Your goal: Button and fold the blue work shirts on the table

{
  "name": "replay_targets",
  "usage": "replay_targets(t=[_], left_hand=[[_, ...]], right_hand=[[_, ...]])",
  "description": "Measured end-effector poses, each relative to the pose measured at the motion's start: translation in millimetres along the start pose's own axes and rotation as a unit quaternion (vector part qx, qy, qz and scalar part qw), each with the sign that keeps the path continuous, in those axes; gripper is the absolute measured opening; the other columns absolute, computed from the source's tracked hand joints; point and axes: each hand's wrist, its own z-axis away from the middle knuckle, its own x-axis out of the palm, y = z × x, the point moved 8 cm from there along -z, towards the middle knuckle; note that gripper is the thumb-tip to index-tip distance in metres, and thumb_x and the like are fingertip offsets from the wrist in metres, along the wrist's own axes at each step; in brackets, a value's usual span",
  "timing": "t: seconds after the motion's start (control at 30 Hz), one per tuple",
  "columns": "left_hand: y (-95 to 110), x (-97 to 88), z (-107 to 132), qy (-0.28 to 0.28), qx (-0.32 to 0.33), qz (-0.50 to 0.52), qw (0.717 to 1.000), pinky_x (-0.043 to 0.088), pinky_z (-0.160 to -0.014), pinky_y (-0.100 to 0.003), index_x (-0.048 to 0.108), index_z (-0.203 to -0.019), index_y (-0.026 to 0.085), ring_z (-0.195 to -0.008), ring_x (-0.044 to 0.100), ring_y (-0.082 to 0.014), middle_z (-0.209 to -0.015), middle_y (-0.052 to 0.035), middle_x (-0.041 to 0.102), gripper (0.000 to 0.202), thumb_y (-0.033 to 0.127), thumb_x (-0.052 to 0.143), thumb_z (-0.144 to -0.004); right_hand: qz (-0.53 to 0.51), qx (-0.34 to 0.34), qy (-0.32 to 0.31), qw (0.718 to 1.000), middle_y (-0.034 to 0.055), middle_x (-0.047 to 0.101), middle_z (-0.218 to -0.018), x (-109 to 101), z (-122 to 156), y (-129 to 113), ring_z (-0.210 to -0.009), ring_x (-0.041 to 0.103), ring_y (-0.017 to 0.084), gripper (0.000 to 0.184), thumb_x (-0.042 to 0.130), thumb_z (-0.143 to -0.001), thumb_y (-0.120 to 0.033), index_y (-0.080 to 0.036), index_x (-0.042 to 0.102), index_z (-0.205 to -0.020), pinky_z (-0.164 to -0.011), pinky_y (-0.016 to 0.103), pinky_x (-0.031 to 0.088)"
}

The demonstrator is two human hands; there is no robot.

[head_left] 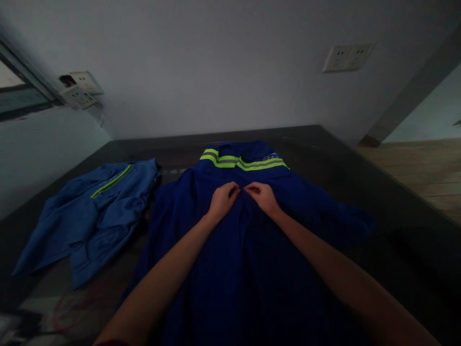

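A dark blue work coverall [216,250] with yellow-green and grey reflective bands lies spread on the dark table [302,139], its collar end toward the wall. Both hands are at its front opening, just below the band. My left hand [224,198] pinches the left edge of the opening between thumb and fingers. Close beside it, my right hand [262,196] pinches the right edge. The fingertips of the two hands are a small gap apart. Whether a fastener sits between them is too small and dark to tell.
A lighter blue work jacket [93,206] with a yellow-green stripe lies on the table at the left. A white wall with a double socket [348,57] stands behind. More sockets [82,89] hang at the left corner. The table's right edge borders a wooden floor [425,168].
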Motion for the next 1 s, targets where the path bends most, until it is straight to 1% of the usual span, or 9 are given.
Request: replay_targets(t=[0.1,0.23,0.37,0.5,0.67,0.77,0.87,1.0], left_hand=[[3.1,-1.3,0.1,0.003,0.005,0.001,1.000,0.040,-0.066,-0.022,0.060,-0.082,0.018,-0.073,0.057,-0.0135,-0.077,0.0002,0.062,0.007,0.017,0.053,-0.085],[4.0,-2.6,-0.3,0.005,0.001,-0.002,1.000,0.041,-0.067,-0.022,0.060,-0.081,0.018,-0.073,0.058,-0.0137,-0.077,-0.0001,0.063,0.008,0.017,0.053,-0.085],[3.1,-3.3,-0.2,0.004,-0.004,0.012,1.000,0.041,-0.067,-0.022,0.061,-0.082,0.018,-0.073,0.059,-0.0135,-0.077,-0.0001,0.064,0.008,0.019,0.054,-0.085],[-0.4,-0.5,0.2,-0.020,-0.022,0.048,0.998,0.041,-0.064,-0.021,0.062,-0.081,0.018,-0.068,0.060,-0.0128,-0.070,0.0014,0.064,0.010,0.022,0.054,-0.085],[-3.2,1.6,0.5,-0.042,-0.040,0.087,0.994,0.042,-0.064,-0.020,0.062,-0.082,0.018,-0.066,0.062,-0.0126,-0.068,0.0022,0.065,0.009,0.023,0.055,-0.085],[0.1,2.4,0.9,-0.053,-0.037,0.070,0.995,0.042,-0.065,-0.020,0.063,-0.083,0.018,-0.068,0.063,-0.0130,-0.070,0.0018,0.066,0.010,0.022,0.053,-0.085],[6.5,1.2,-0.5,-0.060,-0.038,0.037,0.997,0.042,-0.066,-0.021,0.063,-0.086,0.019,-0.071,0.063,-0.0139,-0.073,0.0005,0.068,0.015,0.022,0.049,-0.088],[14.5,-5.1,-6.7,-0.065,-0.049,0.001,0.997,0.042,-0.065,-0.022,0.064,-0.081,0.019,-0.070,0.063,-0.0150,-0.074,-0.0010,0.069,0.023,0.024,0.043,-0.091]], right_hand=[[-0.025,0.015,0.008,1.000,0.0043,0.069,-0.070,-0.4,-0.2,1.9,-0.064,0.063,0.017,0.010,0.063,-0.074,-0.024,-0.016,0.069,-0.075,-0.059,0.026,0.047],[-0.031,0.017,0.021,0.999,0.0031,0.067,-0.067,-1.6,-0.4,1.2,-0.062,0.061,0.016,0.007,0.064,-0.071,-0.023,-0.016,0.067,-0.072,-0.060,0.026,0.048],[-0.036,0.009,0.008,0.999,0.0026,0.067,-0.069,0.8,-0.8,0.4,-0.064,0.061,0.015,0.005,0.063,-0.070,-0.020,-0.016,0.066,-0.073,-0.062,0.026,0.048],[-0.043,-0.001,-0.016,0.999,0.0012,0.065,-0.069,4.3,-1.2,-1.2,-0.065,0.061,0.015,0.005,0.063,-0.068,-0.017,-0.017,0.063,-0.073,-0.063,0.026,0.048],[0.006,-0.020,-0.034,0.999,0.0007,0.064,-0.071,5.9,0.9,-10.1,-0.065,0.059,0.014,0.003,0.061,-0.072,-0.016,-0.017,0.061,-0.075,-0.062,0.025,0.045],[0.039,-0.034,-0.034,0.998,0.0004,0.062,-0.069,5.4,2.6,-15.3,-0.064,0.058,0.014,0.001,0.060,-0.074,-0.017,-0.018,0.060,-0.073,-0.062,0.025,0.044],[0.059,-0.043,-0.026,0.997,-0.0003,0.061,-0.066,2.9,3.7,-18.3,-0.062,0.056,0.013,0.006,0.060,-0.076,-0.019,-0.018,0.058,-0.070,-0.060,0.024,0.042],[0.073,-0.037,-0.007,0.997,-0.0012,0.059,-0.062,-2.1,4.5,-19.3,-0.057,0.053,0.013,0.012,0.059,-0.078,-0.023,-0.018,0.055,-0.067,-0.055,0.023,0.039]])
